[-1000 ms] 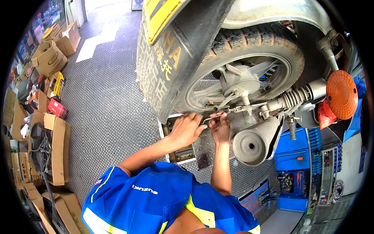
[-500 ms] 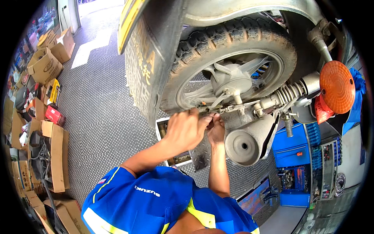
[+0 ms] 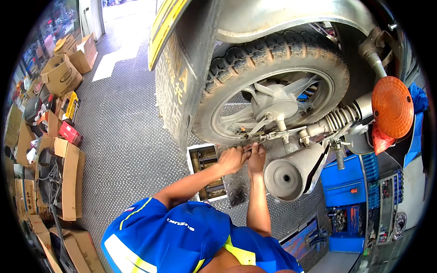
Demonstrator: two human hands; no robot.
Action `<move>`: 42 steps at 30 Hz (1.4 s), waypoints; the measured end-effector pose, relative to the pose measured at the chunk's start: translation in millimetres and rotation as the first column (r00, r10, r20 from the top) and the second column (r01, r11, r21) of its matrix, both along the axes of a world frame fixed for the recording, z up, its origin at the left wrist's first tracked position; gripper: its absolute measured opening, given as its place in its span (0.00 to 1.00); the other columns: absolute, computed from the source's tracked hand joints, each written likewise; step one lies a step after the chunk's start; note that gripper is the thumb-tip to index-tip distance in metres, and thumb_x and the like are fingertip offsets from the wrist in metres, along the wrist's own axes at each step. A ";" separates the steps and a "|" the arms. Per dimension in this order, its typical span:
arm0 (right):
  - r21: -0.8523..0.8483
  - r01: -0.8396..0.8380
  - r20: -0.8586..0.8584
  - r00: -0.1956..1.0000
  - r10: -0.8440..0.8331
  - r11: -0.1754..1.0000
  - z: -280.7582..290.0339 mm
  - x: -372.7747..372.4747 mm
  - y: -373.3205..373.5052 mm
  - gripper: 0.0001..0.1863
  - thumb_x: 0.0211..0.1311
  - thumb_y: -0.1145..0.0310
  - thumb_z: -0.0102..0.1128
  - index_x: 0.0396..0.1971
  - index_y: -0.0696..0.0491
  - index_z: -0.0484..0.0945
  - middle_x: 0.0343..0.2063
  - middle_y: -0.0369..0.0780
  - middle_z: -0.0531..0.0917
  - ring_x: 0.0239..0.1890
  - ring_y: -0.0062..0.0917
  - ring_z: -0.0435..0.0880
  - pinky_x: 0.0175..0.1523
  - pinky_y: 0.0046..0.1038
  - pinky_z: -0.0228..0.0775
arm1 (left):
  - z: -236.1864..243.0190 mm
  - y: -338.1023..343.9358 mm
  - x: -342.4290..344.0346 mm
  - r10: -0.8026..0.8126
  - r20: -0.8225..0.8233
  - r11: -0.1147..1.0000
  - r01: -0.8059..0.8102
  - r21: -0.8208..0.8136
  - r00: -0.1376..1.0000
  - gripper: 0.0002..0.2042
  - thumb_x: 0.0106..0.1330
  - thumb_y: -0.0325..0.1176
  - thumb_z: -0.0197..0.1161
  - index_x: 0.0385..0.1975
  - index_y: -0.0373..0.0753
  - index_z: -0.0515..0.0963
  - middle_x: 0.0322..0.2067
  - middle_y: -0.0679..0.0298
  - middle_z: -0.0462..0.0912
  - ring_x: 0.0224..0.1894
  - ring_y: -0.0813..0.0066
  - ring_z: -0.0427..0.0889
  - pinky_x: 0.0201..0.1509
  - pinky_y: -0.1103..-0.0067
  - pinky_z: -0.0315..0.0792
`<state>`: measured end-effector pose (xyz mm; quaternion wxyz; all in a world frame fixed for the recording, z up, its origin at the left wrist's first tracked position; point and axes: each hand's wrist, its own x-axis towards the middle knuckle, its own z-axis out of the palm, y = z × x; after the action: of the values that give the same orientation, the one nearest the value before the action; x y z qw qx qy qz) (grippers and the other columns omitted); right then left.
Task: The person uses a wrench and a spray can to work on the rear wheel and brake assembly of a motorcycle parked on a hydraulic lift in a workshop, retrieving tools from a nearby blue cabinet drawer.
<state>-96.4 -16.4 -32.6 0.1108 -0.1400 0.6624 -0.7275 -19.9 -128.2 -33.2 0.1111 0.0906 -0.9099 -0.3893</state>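
Observation:
My left hand (image 3: 231,159) is closed, its fingertips beside my right hand (image 3: 256,154), which is closed just below the brake linkage (image 3: 268,136). What they grip is small and partly hidden. Above them, the motorbike's wheel (image 3: 214,100) carries a dusty hub (image 3: 275,103) and tyre. A spring shock absorber (image 3: 339,118) runs to the right, and a round-ended silencer (image 3: 282,179) lies right of my right hand. A dark mudguard (image 3: 177,95) hangs at the wheel's left.
Cardboard boxes (image 3: 61,75) line the left side of the chequer-plate floor (image 3: 118,113). A metal tray (image 3: 205,173) lies beneath my hands. An orange reflector (image 3: 391,107) juts out at right, above blue tool cabinets (image 3: 341,177).
My left hand has moved rightward, closer to my right hand, which stays at the linkage. The thin metal piece seen earlier at my fingers is now mostly hidden. The view has shifted slightly.

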 end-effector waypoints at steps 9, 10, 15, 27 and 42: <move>0.445 0.274 -0.431 0.900 -0.064 0.853 32.6 -1.5 14.1 0.12 0.74 0.64 0.52 0.36 0.57 0.78 0.25 0.41 0.85 0.26 0.26 0.83 0.35 0.33 0.73 | 14.2 9.1 48.7 -0.201 -0.074 0.966 0.185 -0.182 0.977 0.20 0.67 0.48 0.58 0.38 0.33 0.71 0.22 0.46 0.82 0.27 0.40 0.82 0.32 0.53 0.74; 0.340 0.236 -0.260 0.954 -0.150 0.910 19.7 -8.6 13.8 0.11 0.74 0.64 0.53 0.36 0.57 0.77 0.27 0.46 0.85 0.29 0.36 0.85 0.36 0.38 0.73 | 22.0 2.0 59.8 -0.198 -0.153 0.967 0.168 -0.189 0.968 0.20 0.67 0.48 0.60 0.40 0.34 0.71 0.21 0.48 0.82 0.26 0.42 0.82 0.32 0.55 0.74; 0.566 0.641 -0.722 0.689 -0.063 0.519 45.6 -6.6 13.2 0.08 0.70 0.70 0.54 0.36 0.60 0.74 0.31 0.56 0.81 0.37 0.58 0.80 0.39 0.45 0.70 | 24.5 -41.6 112.8 0.053 -0.161 0.993 -0.068 -0.092 0.986 0.16 0.65 0.42 0.65 0.40 0.36 0.74 0.17 0.51 0.80 0.21 0.49 0.82 0.29 0.59 0.74; -0.482 -0.295 0.399 0.764 0.507 0.825 48.5 -6.5 20.0 0.13 0.77 0.62 0.50 0.39 0.56 0.78 0.35 0.47 0.85 0.30 0.28 0.83 0.35 0.28 0.79 | -246.7 -146.7 286.2 0.479 0.649 0.852 -0.491 -0.181 0.591 0.21 0.64 0.43 0.60 0.39 0.25 0.79 0.40 0.34 0.83 0.48 0.37 0.83 0.52 0.55 0.77; -0.410 -0.258 0.388 0.819 0.423 0.875 47.1 -6.2 11.6 0.13 0.77 0.62 0.50 0.38 0.55 0.78 0.37 0.48 0.86 0.29 0.25 0.81 0.34 0.27 0.76 | -358.3 -123.5 442.0 0.176 0.968 0.170 -0.974 0.149 0.179 0.12 0.66 0.28 0.47 0.39 0.24 0.71 0.25 0.43 0.79 0.20 0.51 0.82 0.16 0.60 0.75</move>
<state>-102.6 -4.8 14.5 0.3710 -0.0959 0.4442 -0.8099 422.1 -251.7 -391.5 -0.1957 0.6996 -0.3991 -0.5595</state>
